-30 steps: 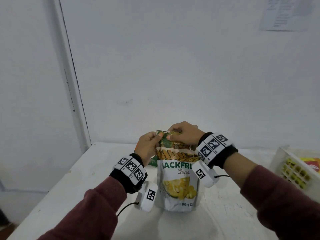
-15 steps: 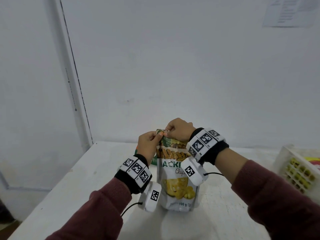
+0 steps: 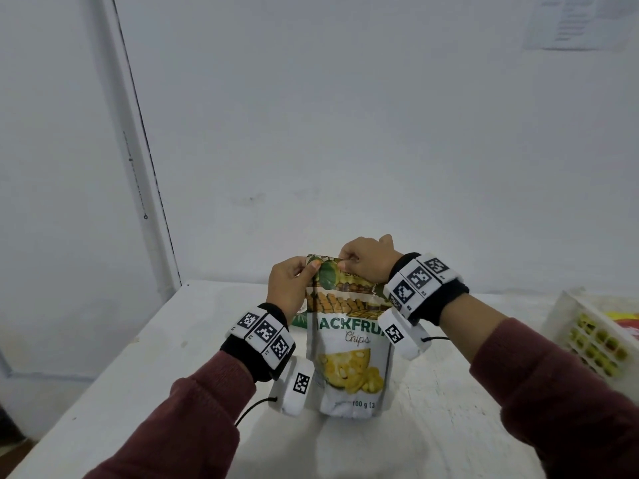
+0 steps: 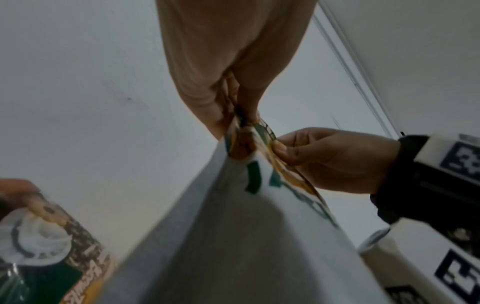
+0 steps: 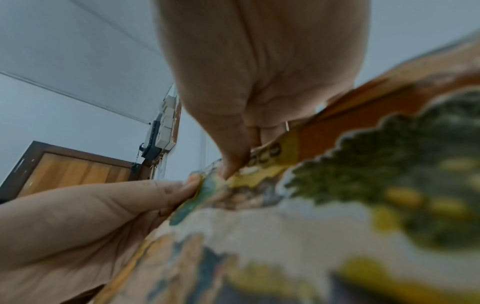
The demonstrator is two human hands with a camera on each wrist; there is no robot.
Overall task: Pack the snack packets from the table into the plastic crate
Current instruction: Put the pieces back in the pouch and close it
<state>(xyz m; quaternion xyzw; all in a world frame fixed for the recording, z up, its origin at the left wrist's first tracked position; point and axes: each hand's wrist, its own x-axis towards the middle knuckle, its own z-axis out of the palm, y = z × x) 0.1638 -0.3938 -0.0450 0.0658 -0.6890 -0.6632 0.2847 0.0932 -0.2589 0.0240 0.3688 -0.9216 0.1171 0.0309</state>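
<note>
Two hands are set at the top edge of one jackfruit chips pouch [image 3: 349,354], which stands upright on the white bench [image 3: 145,357], its base resting on the surface near the middle. The top left corner of the pouch is pinched by the left hand [image 3: 290,288], thumb in front and fingers behind; the same pinch is seen from below in the left wrist view, where thumb and fingers close on the pouch [image 4: 254,205] at its upper seam. The top edge just to the right is pinched by the right hand [image 3: 366,261], its fingers curled over the seam. Both grips are thus pressed together on the pouch, close beside each other, with the fingertips nearly touching. In the right wrist view the printed front of the pouch [image 5: 337,205] is blurred, and the left hand [image 5: 91,222] is seen pressed against its edge.

A second packet [image 4: 49,253], green with a pale round picture, is seen at the lower left of the left wrist view; in the head view only a green sliver of it [image 3: 300,319] shows behind the left hand, so how it lies cannot be told. The white plastic crate [image 3: 587,326] is placed at the right edge of the bench, well apart from the pouch, with a red and yellow packet [image 3: 626,323] partly visible inside it.

Dark red sleeves [image 3: 193,420] and black wristbands with white marker blocks [image 3: 262,337] are worn on both arms.
</note>
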